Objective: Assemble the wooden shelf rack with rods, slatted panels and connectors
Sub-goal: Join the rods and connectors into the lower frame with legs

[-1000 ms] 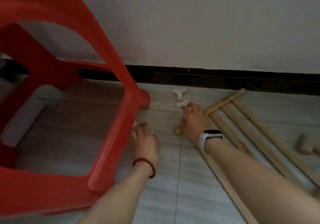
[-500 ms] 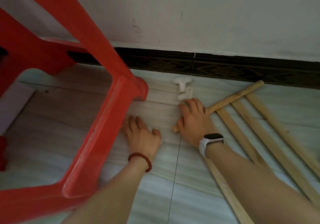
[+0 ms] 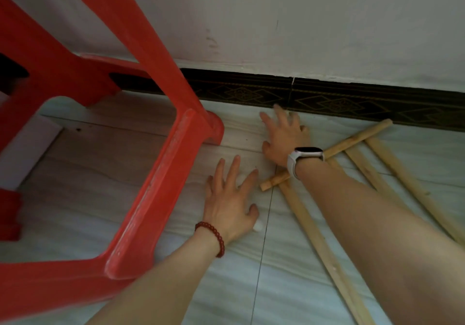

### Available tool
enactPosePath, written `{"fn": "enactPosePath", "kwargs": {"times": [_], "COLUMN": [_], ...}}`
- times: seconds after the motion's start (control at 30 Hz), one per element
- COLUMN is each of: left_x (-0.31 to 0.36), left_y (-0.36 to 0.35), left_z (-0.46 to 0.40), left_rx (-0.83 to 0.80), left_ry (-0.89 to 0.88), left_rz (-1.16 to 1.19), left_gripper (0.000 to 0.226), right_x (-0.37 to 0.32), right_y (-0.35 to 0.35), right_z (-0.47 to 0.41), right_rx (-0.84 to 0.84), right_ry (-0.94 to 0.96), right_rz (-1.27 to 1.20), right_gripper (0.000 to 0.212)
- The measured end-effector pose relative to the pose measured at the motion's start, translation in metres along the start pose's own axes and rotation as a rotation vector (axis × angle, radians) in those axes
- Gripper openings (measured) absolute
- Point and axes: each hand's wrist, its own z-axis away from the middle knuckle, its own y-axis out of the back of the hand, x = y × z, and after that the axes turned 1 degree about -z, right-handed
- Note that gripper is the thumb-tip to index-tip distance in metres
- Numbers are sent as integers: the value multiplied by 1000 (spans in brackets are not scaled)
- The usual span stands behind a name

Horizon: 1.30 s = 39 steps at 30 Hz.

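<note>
Connectors (image 3: 258, 227) are mostly hidden under the left hand's (image 3: 227, 203) spread fingers; right hand (image 3: 284, 138) is spread, blurred.

No text, label, brand or number can be read anywhere; the dark skirting band (image 3: 327, 100) at the foot of the wall carries only a repeating gold diamond pattern, not letters, and the face of the watch (image 3: 309, 150), below that band, is dark and shows nothing
</note>
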Motion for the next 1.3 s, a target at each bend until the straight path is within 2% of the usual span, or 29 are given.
{"fn": "enactPosePath", "kwargs": {"times": [0.07,0.23,0.37,0.47,0.63,0.87,1.0,1.17,1.3], "left_x": [-3,12,12,7,-1,-20,-33,-35,-21], "left_y": [-2,-8,-18,-22,-17,-2,15,46,78], "left_z": [-6,18,52,73,109,179,215,261,301], "left_rx": [-82,1,-12,-73,-87,-80,-55,-14,84], "left_ry": [16,148,137,190,270,373,398,351,258], "left_rz": [15,-33,-13,5,117,199,294,417,503], "left_gripper": [59,55,52,54,54,58,58,44,36], "right_x": [-2,-16,-28,-34,-59,-106,-116,-121,-133], "right_y": [-2,-8,-8,-17,-38,-46,-38,2,51], "right_z": [-1,22,48,81,142,209,249,308,365], "right_rx": [-72,20,-89,-91,-55,-126,-78,-126,-88], "right_ry": [7,15,17,32,45,-218,-378,-515,-531], "right_rz": [-2,57,-42,-111,-422,-964,-1155,-1143,-1084], "right_gripper": [55,39,32,32,35,19,23,19,7]}}
